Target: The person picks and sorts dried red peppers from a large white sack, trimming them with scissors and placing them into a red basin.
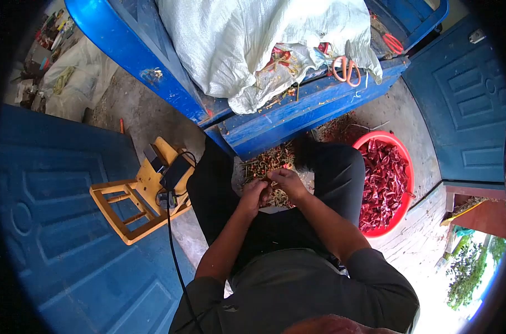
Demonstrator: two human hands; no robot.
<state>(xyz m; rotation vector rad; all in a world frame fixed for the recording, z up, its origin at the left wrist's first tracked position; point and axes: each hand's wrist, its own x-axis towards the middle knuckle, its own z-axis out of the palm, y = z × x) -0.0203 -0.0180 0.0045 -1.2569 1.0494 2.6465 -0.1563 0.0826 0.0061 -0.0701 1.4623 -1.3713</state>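
My left hand (254,195) and my right hand (288,182) are close together between my knees, fingers pinched inward. Whatever is in the fingers is too small or hidden to make out. Beneath them lies a heap of dry stems and chili scraps (269,160) on the floor. To the right of my leg stands a red tub (411,172) full of dried red chilies (382,181). Orange-handled scissors (347,71) rest at the edge of a white woven sack (219,50) in front of me.
The sack lies on a blue metal cart (314,114). Another pair of red-handled scissors (392,43) is at its right. A tipped wooden chair (144,186) with black devices and a cable stands at left. Blue doors (69,217) flank both sides.
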